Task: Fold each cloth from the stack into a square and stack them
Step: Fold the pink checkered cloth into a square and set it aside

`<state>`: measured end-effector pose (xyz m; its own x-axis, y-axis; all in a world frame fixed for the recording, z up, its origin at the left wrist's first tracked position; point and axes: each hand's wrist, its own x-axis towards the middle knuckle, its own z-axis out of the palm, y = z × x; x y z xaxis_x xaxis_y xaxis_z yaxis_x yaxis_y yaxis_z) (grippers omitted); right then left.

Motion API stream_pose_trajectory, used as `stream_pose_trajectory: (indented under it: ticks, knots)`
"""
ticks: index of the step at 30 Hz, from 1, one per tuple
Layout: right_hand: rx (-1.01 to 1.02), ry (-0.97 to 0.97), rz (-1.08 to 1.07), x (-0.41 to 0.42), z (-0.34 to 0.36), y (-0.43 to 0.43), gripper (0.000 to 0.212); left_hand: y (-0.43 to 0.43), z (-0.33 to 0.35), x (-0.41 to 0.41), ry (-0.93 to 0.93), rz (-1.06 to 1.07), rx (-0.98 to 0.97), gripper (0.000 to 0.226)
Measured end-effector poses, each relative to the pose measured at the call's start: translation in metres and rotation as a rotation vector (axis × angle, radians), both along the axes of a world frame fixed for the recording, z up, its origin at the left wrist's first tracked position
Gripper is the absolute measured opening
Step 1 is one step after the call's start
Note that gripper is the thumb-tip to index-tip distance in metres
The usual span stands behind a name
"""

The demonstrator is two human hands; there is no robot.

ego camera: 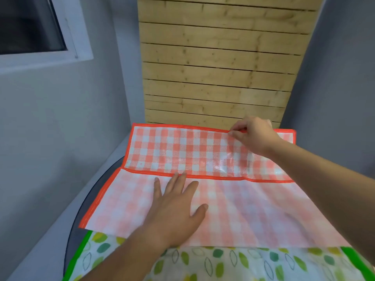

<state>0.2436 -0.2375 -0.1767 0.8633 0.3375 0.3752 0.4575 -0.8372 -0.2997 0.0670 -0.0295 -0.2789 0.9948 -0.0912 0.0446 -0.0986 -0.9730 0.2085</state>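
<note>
An orange-and-white checked cloth [253, 211] with an orange border lies spread over the table, its near part folded so the pale underside faces up. My left hand [178, 207] lies flat with spread fingers on this pale flap, fingertips at its orange edge. My right hand [251, 134] pinches the cloth's far orange edge toward the right. Under the checked cloth lies a white cloth with green leaves [223, 264] and a green border, nearest to me.
A dark round table [97, 189] shows at the left under the cloths. A wooden slatted panel [219, 67] stands right behind the table. Grey walls close in on both sides, with a window [30, 31] up left.
</note>
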Motion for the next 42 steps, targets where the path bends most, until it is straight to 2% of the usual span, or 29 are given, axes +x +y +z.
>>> stream_pose_trajectory:
  ticks: [4, 7, 9, 11, 13, 16, 19, 24, 27, 31, 42]
  knots:
    - [-0.058, -0.013, 0.072, -0.057, 0.03, -0.009, 0.016, -0.004, 0.011, -0.01, -0.338, -0.109, 0.045, 0.037]
    - [-0.082, 0.014, 0.105, -0.104, 0.034, -0.013, 0.016, -0.005, 0.028, -0.025, -0.56, -0.162, 0.047, 0.026]
    - [-0.071, 0.025, 0.107, -0.133, 0.026, -0.015, 0.015, -0.004, 0.039, -0.04, -0.646, -0.198, 0.088, 0.03]
    - [-0.032, 0.031, 0.117, -0.158, 0.012, -0.019, 0.012, -0.003, 0.047, -0.058, -0.67, -0.26, 0.159, 0.047]
    - [-0.012, 0.053, 0.131, -0.176, -0.006, -0.021, 0.009, -0.002, 0.051, -0.073, -0.617, -0.301, 0.245, 0.061]
    - [0.022, 0.099, 0.117, -0.193, -0.035, -0.024, 0.005, 0.001, 0.046, -0.083, -0.409, -0.279, 0.344, 0.071]
    - [0.099, 0.122, 0.086, -0.208, -0.061, -0.027, 0.004, 0.006, 0.033, -0.082, -0.211, -0.279, 0.342, 0.072]
    - [0.105, 0.053, 0.098, -0.217, -0.082, -0.027, 0.007, 0.008, 0.027, -0.073, 0.036, -0.234, 0.346, 0.069]
    - [0.124, -0.005, 0.086, -0.212, -0.088, -0.026, 0.005, 0.011, 0.029, -0.067, 0.068, -0.21, 0.311, 0.078]
    - [0.16, -0.089, 0.105, -0.208, -0.095, -0.026, 0.007, 0.013, 0.029, -0.06, 0.059, -0.223, 0.3, 0.062]
    - [0.133, -0.111, 0.221, -0.206, -0.103, -0.032, 0.011, 0.02, 0.021, -0.053, 0.113, -0.249, 0.185, 0.057]
